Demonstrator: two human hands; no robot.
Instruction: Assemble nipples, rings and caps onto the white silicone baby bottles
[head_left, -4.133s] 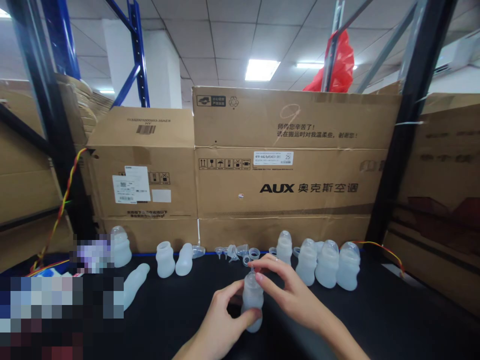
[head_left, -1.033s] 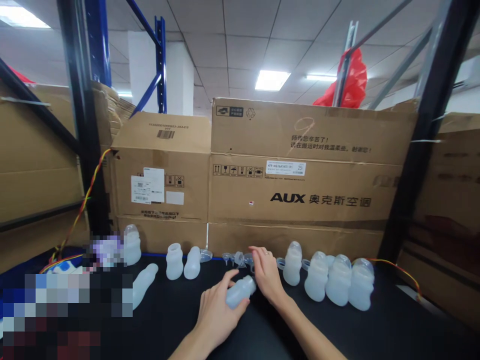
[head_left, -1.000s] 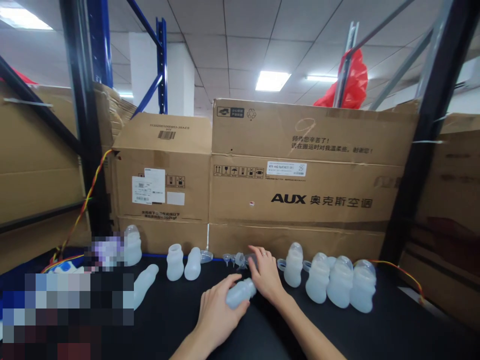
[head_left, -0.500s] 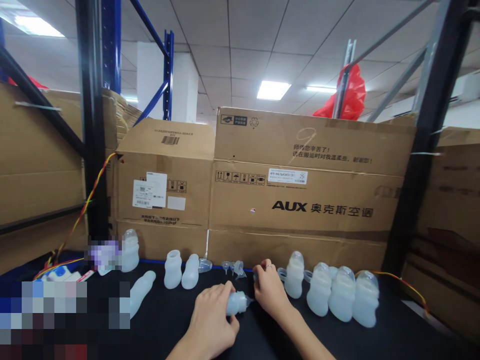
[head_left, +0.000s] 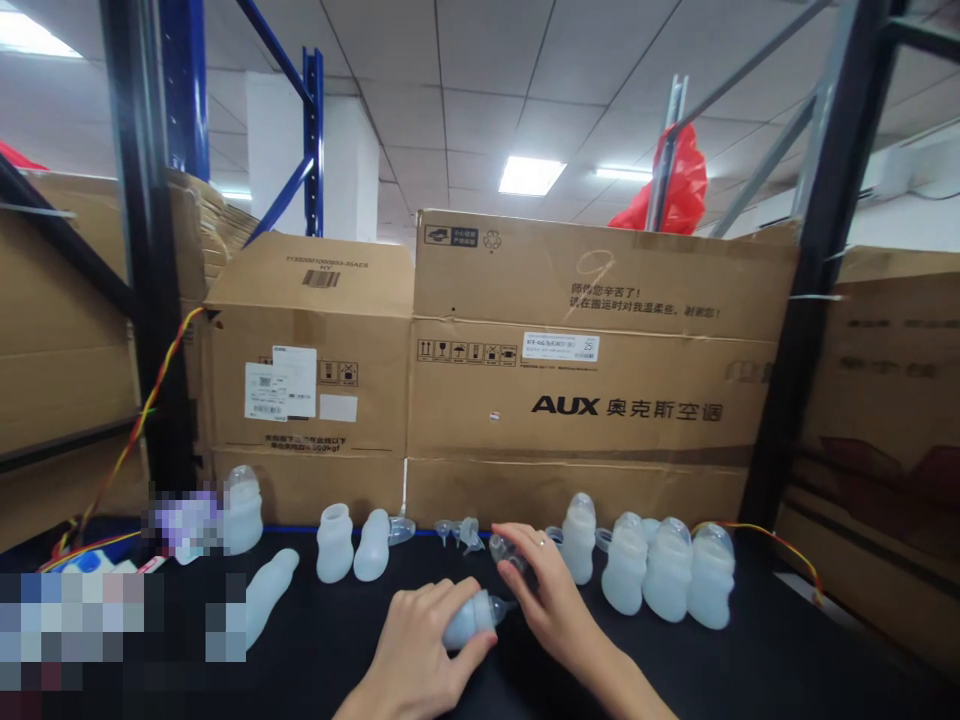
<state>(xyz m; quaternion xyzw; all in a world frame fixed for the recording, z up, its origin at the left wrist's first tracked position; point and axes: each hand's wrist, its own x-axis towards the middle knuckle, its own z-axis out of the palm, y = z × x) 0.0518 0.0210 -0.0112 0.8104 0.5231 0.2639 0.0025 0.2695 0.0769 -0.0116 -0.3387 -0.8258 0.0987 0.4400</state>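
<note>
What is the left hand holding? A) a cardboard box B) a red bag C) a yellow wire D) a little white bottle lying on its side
D: the left hand is wrapped around a small translucent white bottle tipped sideways just above the black table, its nipple end pointing toward the right hand.
</note>
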